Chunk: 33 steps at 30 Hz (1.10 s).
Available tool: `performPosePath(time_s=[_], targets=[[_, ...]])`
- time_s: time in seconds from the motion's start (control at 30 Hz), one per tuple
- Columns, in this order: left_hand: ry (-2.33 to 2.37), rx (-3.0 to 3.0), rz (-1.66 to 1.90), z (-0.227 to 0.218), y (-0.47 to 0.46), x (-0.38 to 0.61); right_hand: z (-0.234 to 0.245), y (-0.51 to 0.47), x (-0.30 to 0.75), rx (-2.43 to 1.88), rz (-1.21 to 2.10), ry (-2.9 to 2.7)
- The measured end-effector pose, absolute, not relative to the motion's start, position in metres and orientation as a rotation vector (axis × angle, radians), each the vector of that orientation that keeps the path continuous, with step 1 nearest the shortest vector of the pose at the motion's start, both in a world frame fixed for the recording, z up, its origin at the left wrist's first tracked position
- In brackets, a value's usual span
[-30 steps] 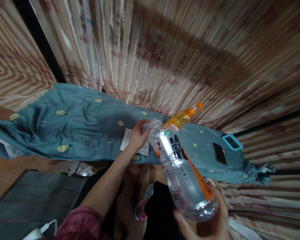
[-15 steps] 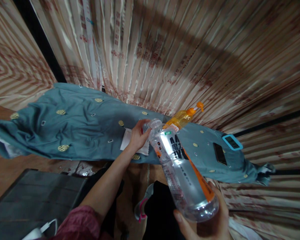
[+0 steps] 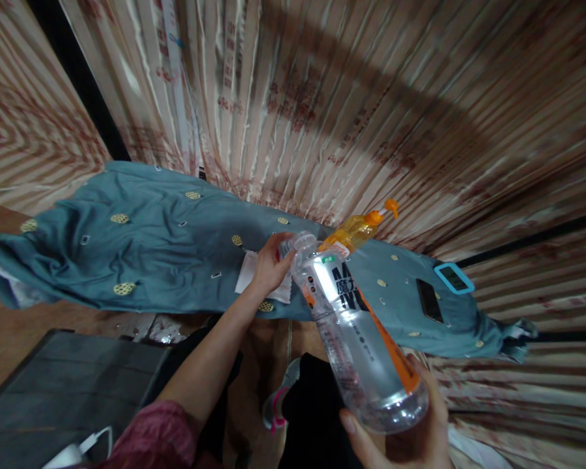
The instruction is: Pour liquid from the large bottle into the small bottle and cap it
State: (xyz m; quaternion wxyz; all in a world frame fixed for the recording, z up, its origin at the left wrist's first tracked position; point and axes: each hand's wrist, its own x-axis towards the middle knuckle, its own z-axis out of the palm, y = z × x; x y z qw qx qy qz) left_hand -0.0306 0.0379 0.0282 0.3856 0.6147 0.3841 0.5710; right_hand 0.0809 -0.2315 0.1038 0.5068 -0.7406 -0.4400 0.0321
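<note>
A large clear plastic bottle (image 3: pixel 359 339) with a silver and orange label is tilted, its open neck up and to the left. My right hand (image 3: pixel 415 430) grips it around the base from below. At the neck, my left hand (image 3: pixel 272 264) is closed on a small clear plastic thing (image 3: pixel 286 247), mostly hidden by the fingers; its kind cannot be made out. Beneath that hand lies a white cloth or wipe (image 3: pixel 247 277). Just behind the bottle stands a yellow pump bottle (image 3: pixel 359 231) with an orange pump head.
A green-blue patterned cloth (image 3: pixel 166 254) covers the long narrow table. To the right lie a dark phone (image 3: pixel 430 299) and a blue-framed digital timer (image 3: pixel 454 278). Pleated curtains (image 3: pixel 293 98) hang behind. A dark grey box (image 3: pixel 63 384) with a white cable (image 3: pixel 97 440) is at lower left.
Hardly anything differs. The large bottle has turned very slightly in my right hand; the left hand keeps its place at the neck.
</note>
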Motion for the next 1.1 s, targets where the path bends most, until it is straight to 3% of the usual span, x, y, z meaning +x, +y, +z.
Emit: performPosePath(time_s=[1.1], targets=[[1.009, 1.581, 1.430, 0.0276, 0.0380, -0.0315, 0.1061, -0.2292, 0.0814, -1.789, 0.035, -1.112]])
